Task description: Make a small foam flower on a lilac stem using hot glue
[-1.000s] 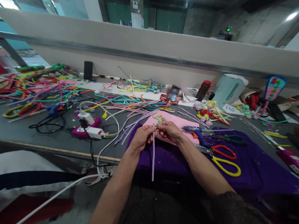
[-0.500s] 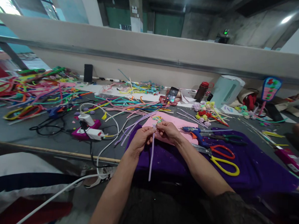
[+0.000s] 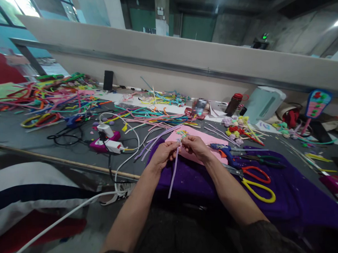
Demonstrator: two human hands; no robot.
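Note:
My left hand (image 3: 162, 156) and my right hand (image 3: 195, 147) meet above a pink sheet (image 3: 204, 140), and both pinch the top end of a lilac pipe cleaner (image 3: 173, 174). Its long tail hangs down over a purple cloth (image 3: 280, 191) toward my lap. A small bit of coloured fuzz (image 3: 181, 133) lies on the pink sheet just past my fingertips.
Red-and-yellow scissors (image 3: 256, 182), a blue glue gun (image 3: 225, 149) and green pliers (image 3: 264, 159) lie right of my hands. A white power strip (image 3: 110, 140) with cables sits to the left. Heaps of coloured pipe cleaners (image 3: 52, 95) cover the far left; a dark bottle (image 3: 234, 103) and pale appliance (image 3: 263, 104) stand behind.
The hanging tail of the lilac pipe cleaner has swung slightly to the left. My hands stay together on its top end. The view has shifted a little to the left.

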